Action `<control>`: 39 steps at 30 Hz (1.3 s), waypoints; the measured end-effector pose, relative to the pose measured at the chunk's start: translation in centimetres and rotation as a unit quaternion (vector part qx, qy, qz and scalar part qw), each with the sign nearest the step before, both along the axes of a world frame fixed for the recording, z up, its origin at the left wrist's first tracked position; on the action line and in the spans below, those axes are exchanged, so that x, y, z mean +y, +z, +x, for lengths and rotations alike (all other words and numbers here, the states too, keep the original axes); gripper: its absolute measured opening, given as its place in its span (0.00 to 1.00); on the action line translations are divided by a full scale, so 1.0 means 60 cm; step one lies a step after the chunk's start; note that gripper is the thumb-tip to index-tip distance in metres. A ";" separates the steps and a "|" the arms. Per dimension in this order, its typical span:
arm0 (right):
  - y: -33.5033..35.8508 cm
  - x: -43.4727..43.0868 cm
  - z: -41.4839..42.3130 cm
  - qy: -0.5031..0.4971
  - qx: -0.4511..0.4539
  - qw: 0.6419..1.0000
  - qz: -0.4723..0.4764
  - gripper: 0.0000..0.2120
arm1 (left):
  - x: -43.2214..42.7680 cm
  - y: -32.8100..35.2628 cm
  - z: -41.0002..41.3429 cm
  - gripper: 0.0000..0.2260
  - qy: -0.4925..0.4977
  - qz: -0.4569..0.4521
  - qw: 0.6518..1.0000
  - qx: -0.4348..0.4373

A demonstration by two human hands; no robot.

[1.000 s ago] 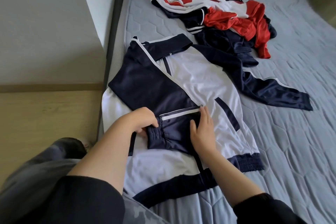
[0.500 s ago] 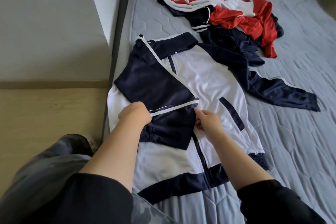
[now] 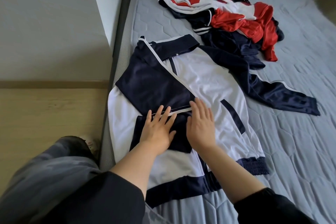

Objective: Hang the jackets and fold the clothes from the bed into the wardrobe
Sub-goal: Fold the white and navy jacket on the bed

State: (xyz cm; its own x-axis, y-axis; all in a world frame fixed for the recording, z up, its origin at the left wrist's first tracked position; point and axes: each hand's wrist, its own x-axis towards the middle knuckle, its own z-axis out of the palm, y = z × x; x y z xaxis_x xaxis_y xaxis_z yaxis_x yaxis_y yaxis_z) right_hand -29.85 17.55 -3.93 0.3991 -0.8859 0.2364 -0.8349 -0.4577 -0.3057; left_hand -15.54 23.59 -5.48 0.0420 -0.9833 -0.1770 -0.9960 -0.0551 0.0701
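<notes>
A white and navy track jacket (image 3: 205, 85) lies flat, front up, on the grey mattress (image 3: 294, 147) near its left edge. Its left sleeve (image 3: 154, 89) is folded across the chest and doubled back at the cuff. My left hand (image 3: 158, 131) presses flat on the folded cuff end, fingers spread. Beside it, my right hand (image 3: 201, 123) also lies flat on the sleeve fold, fingers straight. The jacket's other sleeve (image 3: 276, 94) stretches out to the right.
A heap of red, white and navy clothes (image 3: 236, 18) lies farther up the bed. A dark bed frame edge (image 3: 118, 45) runs along the left, with a white wall and wooden floor (image 3: 45, 118) beyond. My knee in grey trousers (image 3: 54, 169) is at lower left.
Both hands let go of the sleeve cuff they were pinching and now lie flat on the fold. The cuff end has been laid down over the jacket's front.
</notes>
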 end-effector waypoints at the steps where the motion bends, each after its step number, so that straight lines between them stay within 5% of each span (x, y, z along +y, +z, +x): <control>1: -0.009 0.000 -0.004 0.025 0.050 0.998 0.022 0.24 | 0.002 -0.002 0.001 0.27 0.005 -0.005 1.000 0.000; 5: -0.043 -0.024 -0.042 -0.027 0.161 0.976 0.147 0.29 | 0.015 -0.016 0.005 0.29 0.038 -0.012 0.999 -0.001; 15: -0.060 -0.038 -0.044 -0.031 0.181 0.971 0.151 0.31 | 0.004 -0.015 0.014 0.31 0.126 -0.020 0.992 0.017; 18: -0.054 -0.041 -0.050 -0.014 0.122 0.980 0.158 0.30 | -0.018 0.005 0.017 0.31 0.058 -0.059 0.997 -0.010; 24: -0.006 -0.070 -0.086 -0.059 -0.153 0.971 0.172 0.19 | -0.054 0.036 -0.019 0.30 -0.012 -0.043 0.999 -0.005; 31: 0.029 -0.169 -0.151 -0.190 -0.233 0.941 0.154 0.12 | -0.159 0.086 -0.107 0.30 -0.048 0.028 0.997 0.050; 33: 0.027 -0.204 -0.178 -0.287 -0.349 0.866 0.212 0.05 | -0.172 0.086 -0.117 0.30 -0.045 0.035 0.997 0.061; 35: 0.029 -0.234 -0.205 -0.383 -0.551 0.681 0.293 0.04 | -0.177 0.079 -0.118 0.29 -0.044 0.030 0.996 0.070; 37: 0.029 -0.261 -0.236 -0.395 -0.679 0.522 0.333 0.18 | -0.177 0.068 -0.116 0.29 -0.038 0.038 0.996 0.067; 39: 0.026 -0.284 -0.258 -0.385 -0.728 0.455 0.340 0.25 | -0.172 0.054 -0.111 0.28 -0.031 0.056 0.996 0.059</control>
